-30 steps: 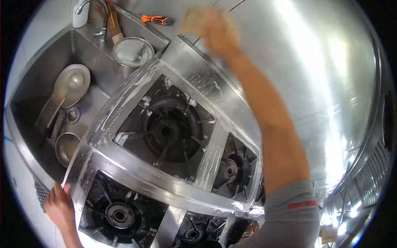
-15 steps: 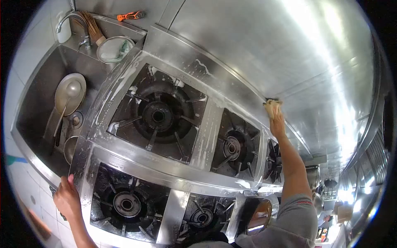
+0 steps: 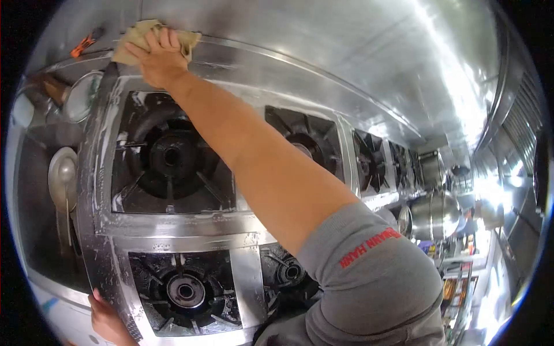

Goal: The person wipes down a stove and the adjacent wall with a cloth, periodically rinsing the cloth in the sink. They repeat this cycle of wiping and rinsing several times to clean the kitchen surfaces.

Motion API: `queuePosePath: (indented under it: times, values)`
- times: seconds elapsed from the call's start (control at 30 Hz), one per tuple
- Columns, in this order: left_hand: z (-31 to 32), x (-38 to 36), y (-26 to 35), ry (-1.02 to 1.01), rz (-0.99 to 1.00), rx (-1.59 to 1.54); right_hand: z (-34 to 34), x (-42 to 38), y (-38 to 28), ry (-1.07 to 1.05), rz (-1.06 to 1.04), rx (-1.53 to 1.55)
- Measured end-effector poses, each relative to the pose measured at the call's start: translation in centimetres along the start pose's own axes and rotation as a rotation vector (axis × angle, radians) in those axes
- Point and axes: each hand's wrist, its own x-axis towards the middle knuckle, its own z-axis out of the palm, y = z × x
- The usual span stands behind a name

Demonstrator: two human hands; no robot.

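Observation:
My right hand (image 3: 164,57) presses a tan cloth (image 3: 131,51) against the steel back ledge behind the large upper-left burner (image 3: 171,155). Its fingers are spread over the cloth. Down at the lower left, my left hand (image 3: 107,320) is at the front corner of the stove, with its fingers partly hidden by the edge. White suds streak the steel stove frame (image 3: 173,224). Below the right forearm is another burner (image 3: 186,290), its grate dark and wet.
On the left is a sink (image 3: 37,230) with an oval pan and ladle (image 3: 64,179). A bowl (image 3: 83,98) and an orange-handled tool (image 3: 84,45) lie near the back left. Steel pots (image 3: 434,215) stand at the right.
My right hand has swept with the cloth from the right side of the back wall to the far left. The view has shifted, and my left hand appears lower.

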Motion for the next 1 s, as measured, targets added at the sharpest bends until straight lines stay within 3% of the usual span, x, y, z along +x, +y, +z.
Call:
queuePosePath:
  times: [0.07,0.2,0.23,0.27,0.3,0.33,0.37,0.47,0.53,0.63,0.67,0.73,0.77,0.83,0.87,0.9,0.93,1.0]
  values:
    - [0.7,0.0,-0.1,-0.050,-0.046,0.006,-2.3,-1.2,3.2,-0.138,-0.098,0.183]
    - [1.6,-0.3,-0.2,-0.031,-0.043,-0.055,-9.7,-10.6,14.8,-0.283,-0.049,-0.015]
    - [-0.2,-0.1,1.1,0.115,0.046,0.115,-11.4,-13.7,18.4,-0.281,-0.044,-0.077]
    - [-1.5,0.1,2.1,0.263,0.134,0.284,-13.9,-16.2,21.9,-0.440,0.088,-0.102]
    - [-1.6,0.1,2.2,0.286,0.167,0.224,-16.5,-18.6,25.3,-0.597,0.216,-0.123]
    - [-1.6,0.1,2.5,0.290,0.170,0.224,-18.2,-22.5,28.8,-0.466,0.156,-0.261]
    - [-1.7,0.1,2.6,0.303,0.172,0.231,-19.4,-25.8,32.9,-0.594,0.233,-0.324]
    - [-0.6,0.1,1.9,0.314,0.184,0.305,-26.2,-32.7,40.5,-0.578,0.314,-0.470]
    - [1.3,-0.2,0.9,0.709,0.337,0.680,-28.9,-37.0,45.5,-0.558,0.334,-0.501]
    - [1.9,-0.4,-0.2,0.721,0.404,0.922,-32.6,-41.7,50.7,-0.510,0.556,-0.442]
    - [1.3,-0.1,0.3,0.734,0.410,0.930,-33.6,-43.1,52.3,-0.425,0.628,-0.424]
    - [-0.1,0.0,1.4,0.518,0.421,0.749,-35.0,-46.7,56.3,-0.348,0.709,-0.402]
    - [0.3,-0.1,1.0,0.518,0.426,0.756,-34.5,-48.7,59.1,-0.242,0.778,-0.375]
    - [2.5,0.3,-1.0,0.745,0.449,0.900,-33.9,-52.4,64.5,-0.075,0.970,-0.173]
    - [2.8,0.4,-1.3,0.743,0.439,0.909,-33.2,-53.4,66.2,-0.019,1.088,0.012]
    - [3.2,0.3,-1.8,0.757,0.429,0.904,-33.5,-50.6,64.1,0.086,1.436,0.198]
    - [3.4,-0.1,-2.1,0.768,0.423,0.898,-32.6,-48.8,62.9,0.079,1.431,0.209]
    - [3.7,-0.3,-2.5,0.753,0.432,0.914,-30.4,-46.2,60.5,0.677,1.902,0.593]
